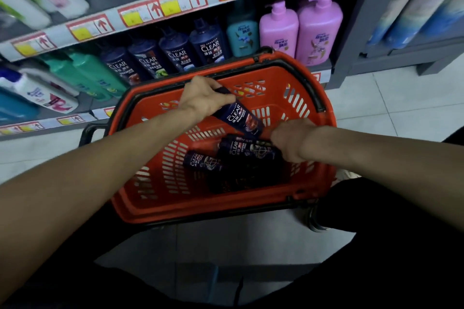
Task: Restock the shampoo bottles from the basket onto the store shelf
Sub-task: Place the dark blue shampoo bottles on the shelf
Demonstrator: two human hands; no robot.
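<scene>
Four shelved dark bottles (175,54), two pink pump bottles (278,30), one basket (200,211).

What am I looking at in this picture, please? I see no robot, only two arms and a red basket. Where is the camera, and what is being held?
There is no machine here: a person works with bare hands. The one picture comes from a camera worn on the head, which looks forward and down. The red basket sits in front of a stocked store shelf. The left hand grips one dark bottle marked CLEAR, raised above the basket's bottom. The right hand reaches down onto a second dark bottle lying in the basket. Its fingers are hidden, so I cannot tell whether it grips. A third dark bottle lies beside that one.
</scene>
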